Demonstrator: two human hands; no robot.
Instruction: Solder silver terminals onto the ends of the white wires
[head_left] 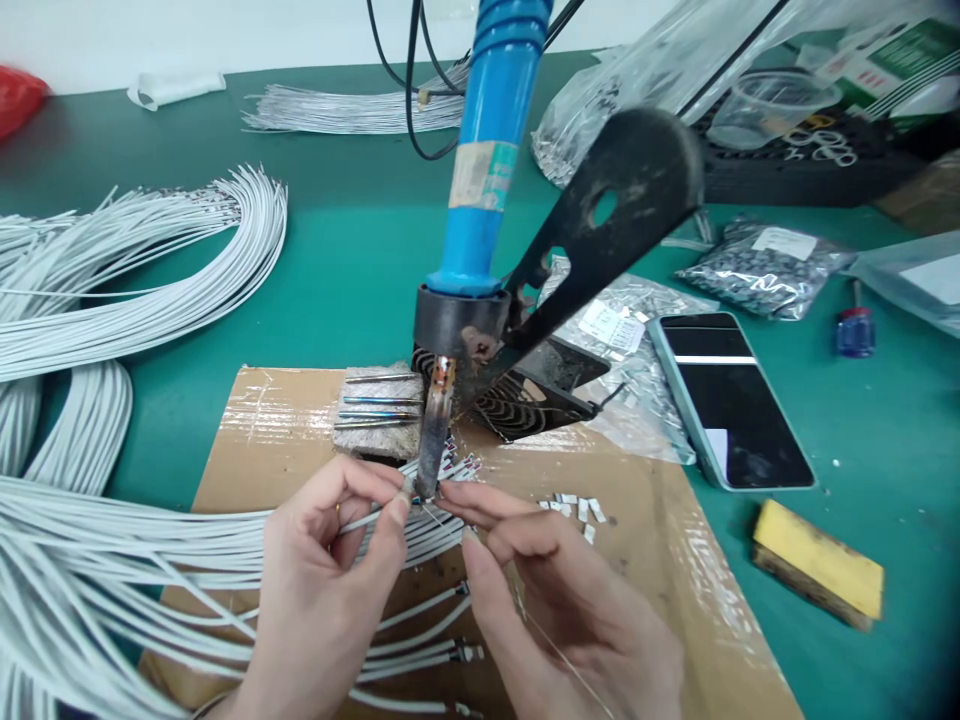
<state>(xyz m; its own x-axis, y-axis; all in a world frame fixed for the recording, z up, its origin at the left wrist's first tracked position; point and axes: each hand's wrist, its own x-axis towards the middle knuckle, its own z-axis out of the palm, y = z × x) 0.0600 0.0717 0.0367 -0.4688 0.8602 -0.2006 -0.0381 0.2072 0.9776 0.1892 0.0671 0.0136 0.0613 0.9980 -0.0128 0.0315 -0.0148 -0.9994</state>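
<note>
A soldering iron (487, 130) with a blue handle is held tip-down in a black metal stand (577, 240). My left hand (322, 570) pinches a white cable (363, 523) close to its end, right at the iron's tip (430, 460). On the other side, my right hand (577, 600) is closed around a thin solder wire (564, 656), its fingertips beside the same tip. The joint between the fingers is too small to make out. Beneath both hands, more white cables (420, 650) with stripped or fitted ends lie on a cardboard sheet (645, 560).
Thick bundles of white cable (247, 240) cover the left. Small metal pieces (583, 508) lie right of the iron. Behind the cardboard sits a fibrous block (375, 436) with metal rods. A phone (739, 400), a yellow sponge (821, 560), a screwdriver (856, 330) and bagged parts (765, 265) are rightward.
</note>
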